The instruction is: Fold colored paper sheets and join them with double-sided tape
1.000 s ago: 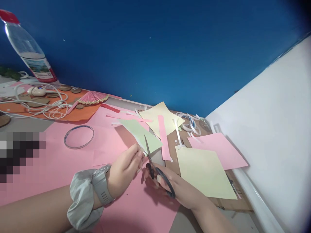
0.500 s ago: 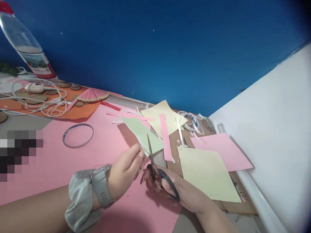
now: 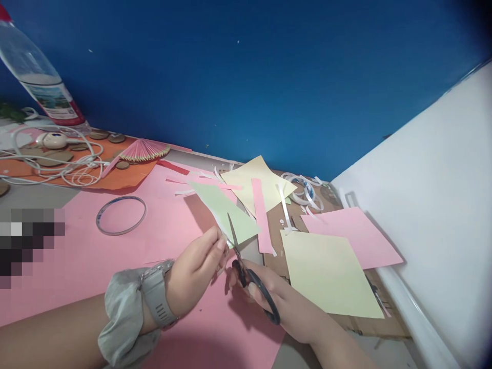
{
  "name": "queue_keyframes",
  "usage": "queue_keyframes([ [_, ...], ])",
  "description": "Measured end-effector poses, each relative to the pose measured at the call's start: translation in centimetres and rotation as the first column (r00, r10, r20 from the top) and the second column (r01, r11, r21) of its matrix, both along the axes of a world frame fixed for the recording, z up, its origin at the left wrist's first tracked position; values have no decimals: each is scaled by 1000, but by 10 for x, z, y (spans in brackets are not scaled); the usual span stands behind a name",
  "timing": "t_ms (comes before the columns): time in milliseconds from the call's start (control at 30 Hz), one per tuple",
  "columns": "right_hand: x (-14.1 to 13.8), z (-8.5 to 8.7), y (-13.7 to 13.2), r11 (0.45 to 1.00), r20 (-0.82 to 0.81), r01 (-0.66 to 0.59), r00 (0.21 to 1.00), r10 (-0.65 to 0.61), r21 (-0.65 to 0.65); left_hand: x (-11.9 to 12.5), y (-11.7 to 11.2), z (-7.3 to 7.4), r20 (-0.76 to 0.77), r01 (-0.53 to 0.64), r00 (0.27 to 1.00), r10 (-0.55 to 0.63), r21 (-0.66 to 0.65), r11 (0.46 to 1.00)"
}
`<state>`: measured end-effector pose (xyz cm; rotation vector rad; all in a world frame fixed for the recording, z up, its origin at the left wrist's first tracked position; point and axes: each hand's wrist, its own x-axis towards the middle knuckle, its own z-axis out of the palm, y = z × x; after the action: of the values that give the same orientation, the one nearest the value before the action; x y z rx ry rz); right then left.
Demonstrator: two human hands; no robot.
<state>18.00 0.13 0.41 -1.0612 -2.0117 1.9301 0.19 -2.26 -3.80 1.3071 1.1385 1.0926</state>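
Observation:
My left hand [image 3: 196, 271], with a grey watch and a grey scrunchie on the wrist, pinches the near end of a light green paper piece [image 3: 225, 210] and holds it up above the pink sheet [image 3: 115, 251]. My right hand [image 3: 277, 302] grips black-handled scissors [image 3: 251, 279]. Their blades point up into the green paper's near edge, just right of my left fingertips. Both hands are closed.
Yellow sheets [image 3: 330, 274], a pink sheet [image 3: 351, 236], a pink strip [image 3: 261, 215] and white scraps lie on cardboard to the right. A metal ring [image 3: 121, 215], a folded pink fan [image 3: 146, 151], white cables [image 3: 57, 166] and a plastic bottle [image 3: 42, 77] are at the left. A white board [image 3: 434, 205] rises at the right.
The hands, green paper and scissors have stayed almost where they were. The scissor blades have shifted slightly along the paper's edge. The view has drifted a little.

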Motion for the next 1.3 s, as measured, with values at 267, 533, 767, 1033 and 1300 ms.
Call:
queue_keyframes([
  [267, -1, 1, 0, 1000, 32, 10, 999, -9, -29, 1, 2, 4, 30, -8, 1000, 7, 6, 1000],
  [533, -2, 1, -1, 998, 56, 31, 998, -28, -59, 2, 4, 4, -7, -26, 1000, 26, -16, 1000],
  [767, -3, 2, 0, 1000, 2, -4, 1000, 4, -2, 0, 3, 2, -41, -29, 999, 27, -36, 999],
  [1033, 0, 4, -1, 999, 35, -37, 999, 36, 38, 1, 2, 5, 3, -16, 1000, 16, -33, 999],
  [1300, -2, 1, -3, 999, 30, -2, 1000, 1, 47, 0, 1, 5, -46, -20, 999, 18, -47, 999],
])
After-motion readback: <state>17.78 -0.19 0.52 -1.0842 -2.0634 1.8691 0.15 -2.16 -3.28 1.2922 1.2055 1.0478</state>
